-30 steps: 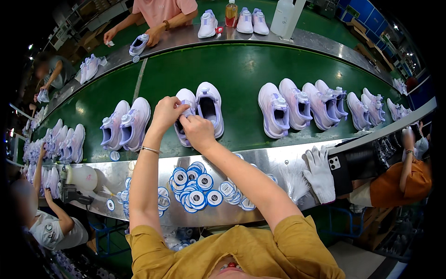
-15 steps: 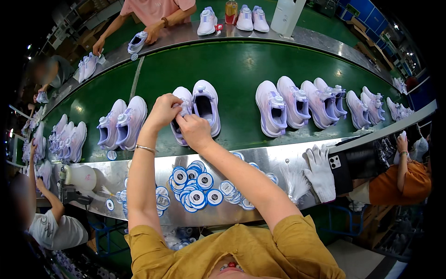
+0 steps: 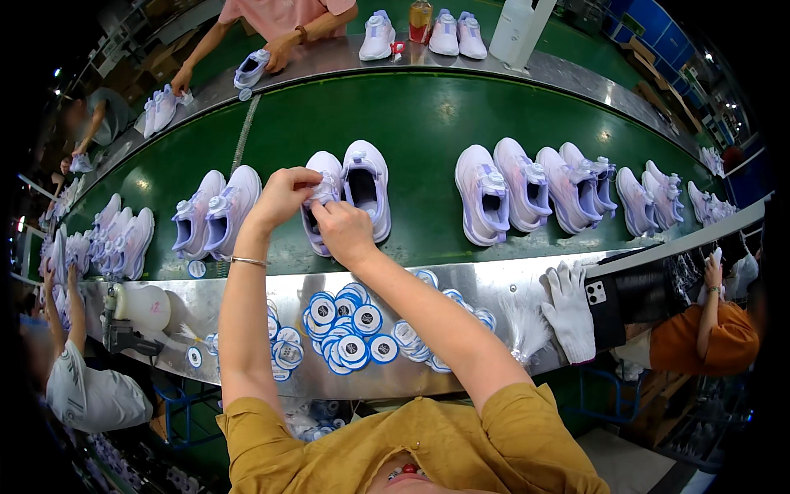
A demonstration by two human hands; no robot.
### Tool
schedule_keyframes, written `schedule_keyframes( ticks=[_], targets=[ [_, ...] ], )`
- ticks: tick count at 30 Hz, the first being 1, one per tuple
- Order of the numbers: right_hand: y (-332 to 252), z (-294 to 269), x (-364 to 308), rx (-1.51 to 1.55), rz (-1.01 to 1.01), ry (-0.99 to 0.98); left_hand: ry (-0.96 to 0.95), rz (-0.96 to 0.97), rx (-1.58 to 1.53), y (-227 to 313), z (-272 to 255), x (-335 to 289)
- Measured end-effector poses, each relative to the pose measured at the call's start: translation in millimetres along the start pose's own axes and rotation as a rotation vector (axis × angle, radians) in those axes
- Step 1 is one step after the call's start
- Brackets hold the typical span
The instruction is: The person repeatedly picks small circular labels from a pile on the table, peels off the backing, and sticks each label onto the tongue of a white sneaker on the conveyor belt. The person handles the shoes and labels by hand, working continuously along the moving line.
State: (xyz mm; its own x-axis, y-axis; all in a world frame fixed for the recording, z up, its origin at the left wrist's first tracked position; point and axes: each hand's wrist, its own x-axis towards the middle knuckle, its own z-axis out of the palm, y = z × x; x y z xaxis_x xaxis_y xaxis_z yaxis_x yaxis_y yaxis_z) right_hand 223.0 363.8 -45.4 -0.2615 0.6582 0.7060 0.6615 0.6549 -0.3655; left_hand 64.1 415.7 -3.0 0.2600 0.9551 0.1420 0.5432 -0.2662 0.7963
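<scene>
Here are the fingers, all bent inward: those of the left hand (image 3: pixel 284 196) come over from the left, tips on the top of a pale lilac shoe (image 3: pixel 327 167), and those of the right hand (image 3: pixel 347 232) meet them from the near side. Both touch the shoe around its tongue; whether they pinch some small part there, I cannot tell, the knuckles hide it.

The shoe sits upright on its sole on the green surface (image 3: pixel 428 169), toe pointing away from the person, heel nearest, long axis running almost straight out. Its twin (image 3: pixel 368 155) stands just beside it on the right, pointing the same way.

Left wrist bent rightward, bracelet (image 3: pixel 248 261) round it, that forearm rising nearly upright; the right forearm slants up and leftward.

Wider now! A lilac pair (image 3: pixel 243 202) to the left, a row of shoes (image 3: pixel 477 185) well off to the right. On the nearer metal surface (image 3: pixel 484 284), heaped round blue-rimmed tags (image 3: pixel 352 346), a white glove (image 3: pixel 569 317), a dark phone (image 3: pixel 605 311).

Across the way, a co-worker in pink (image 3: pixel 284 18) has a hand on another shoe (image 3: pixel 249 74) over the far metal surface (image 3: pixel 592 86), where an amber bottle (image 3: pixel 420 23) stands. Green floor (image 3: pixel 568 45) lies beyond; a person in orange (image 3: pixel 728 337) is off right.
</scene>
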Motion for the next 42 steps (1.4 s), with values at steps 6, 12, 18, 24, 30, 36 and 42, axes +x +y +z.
schedule_keyframes(
  ticks=[6,12,18,24,30,36,42],
  targets=[
    [3.2,-1.0,-0.8,-0.022,-0.004,-0.008,0.145,-0.127,0.406,25.6,14.2,0.0],
    [-1.0,-3.5,-2.3,-0.002,0.002,-0.042,0.039,0.053,0.166,10.8,7.9,-3.9],
    [1.4,-0.6,-2.6,-0.014,-0.008,-0.002,0.185,-0.103,0.105,11.2,5.6,-3.0],
    [-0.5,-1.1,-2.1,-0.014,-0.001,-0.042,0.168,-0.101,0.435,19.3,14.4,-4.8],
    [-5.8,3.2,-1.3,0.006,0.0,-0.059,0.093,0.026,0.263,6.0,3.1,-8.8],
    [-10.1,12.5,1.2,-0.015,0.003,-0.02,0.062,-0.059,0.043,2.8,-6.4,-15.0],
    [-15.6,15.3,1.1,-0.017,0.012,-0.03,0.278,-0.179,-0.176,-20.8,-10.1,-20.8]
  ],
)
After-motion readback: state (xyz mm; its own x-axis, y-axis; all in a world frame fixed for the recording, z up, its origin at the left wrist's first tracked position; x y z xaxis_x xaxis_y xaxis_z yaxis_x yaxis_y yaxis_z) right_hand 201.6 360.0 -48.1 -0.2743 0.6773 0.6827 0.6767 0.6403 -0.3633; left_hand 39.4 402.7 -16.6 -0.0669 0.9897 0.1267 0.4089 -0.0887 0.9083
